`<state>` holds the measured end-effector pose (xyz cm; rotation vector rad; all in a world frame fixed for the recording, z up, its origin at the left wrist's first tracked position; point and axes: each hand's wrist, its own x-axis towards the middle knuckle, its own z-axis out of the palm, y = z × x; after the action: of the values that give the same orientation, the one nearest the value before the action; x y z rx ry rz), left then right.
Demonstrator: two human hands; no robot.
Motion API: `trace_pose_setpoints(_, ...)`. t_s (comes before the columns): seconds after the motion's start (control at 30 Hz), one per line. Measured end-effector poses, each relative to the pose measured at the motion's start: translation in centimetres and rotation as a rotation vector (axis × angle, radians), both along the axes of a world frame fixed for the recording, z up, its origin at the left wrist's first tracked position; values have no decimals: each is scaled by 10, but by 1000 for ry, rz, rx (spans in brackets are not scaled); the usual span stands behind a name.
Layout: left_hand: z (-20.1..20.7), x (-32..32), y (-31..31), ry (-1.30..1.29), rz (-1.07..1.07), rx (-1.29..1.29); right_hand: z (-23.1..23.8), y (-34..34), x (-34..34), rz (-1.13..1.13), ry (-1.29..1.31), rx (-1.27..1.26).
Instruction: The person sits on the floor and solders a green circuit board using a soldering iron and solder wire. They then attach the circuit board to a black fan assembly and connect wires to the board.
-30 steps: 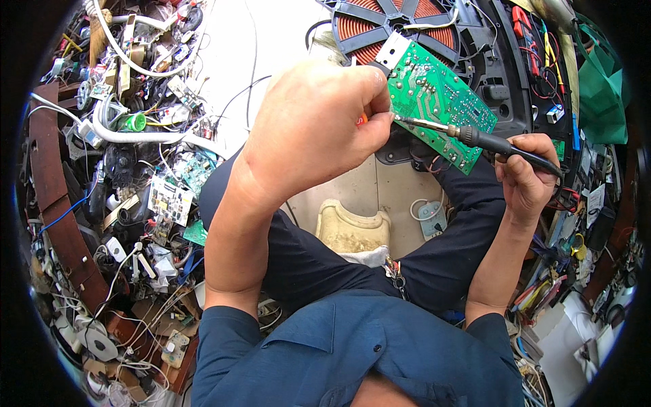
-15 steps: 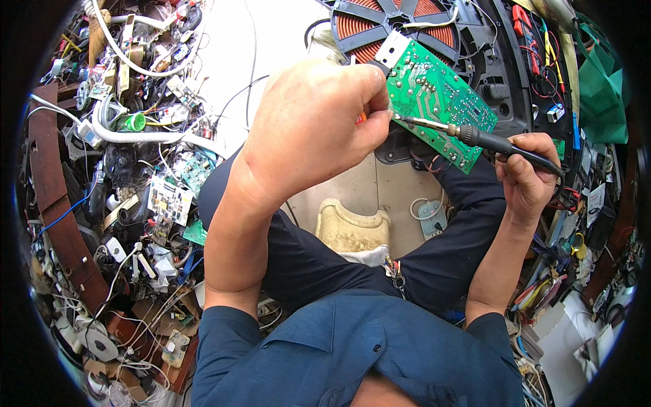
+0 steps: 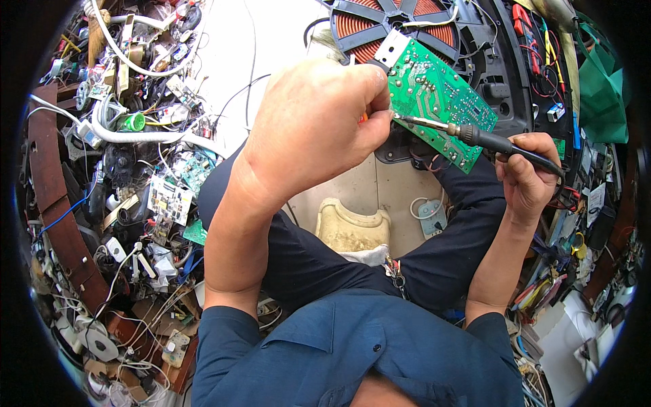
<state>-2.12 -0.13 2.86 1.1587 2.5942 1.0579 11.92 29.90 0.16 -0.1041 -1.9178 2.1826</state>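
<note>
Head view showed the green circuit board (image 3: 441,102), solder side up with pale traces, held above the person's lap in front of a copper induction coil (image 3: 400,24). The left hand (image 3: 319,129) was clamped on its near edge, hiding that edge, while the right hand (image 3: 529,180) gripped a soldering iron (image 3: 475,136), tip touching the board

Glossy green laminate with silvery solder tracks on the circuit board (image 3: 439,102); bare metal shaft and matt black plastic grip on the soldering iron (image 3: 479,138); shiny copper winding in the induction coil (image 3: 397,20); matt blue cloth for the shirt (image 3: 352,353).
</note>
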Motion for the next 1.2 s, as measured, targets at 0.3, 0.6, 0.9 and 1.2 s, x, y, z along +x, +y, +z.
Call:
trace_pose_setpoints(0.3, -1, 0, 0, 21, 5, -9, -1, 0, 0, -1, 1, -4)
trace_pose_setpoints(0.6, 3, 1, -4, -159, 71, 123, -3, 0, 1, -5, 0, -10)
trace_pose_setpoints(0.9, 8, -25, -38, -784, 130, 689, -4, 0, 1, -10, -9, -31)
trace_pose_setpoints(1.2, -8, -34, -59, -850, 178, 1006, -9, 3, -3, 25, 150, -228)
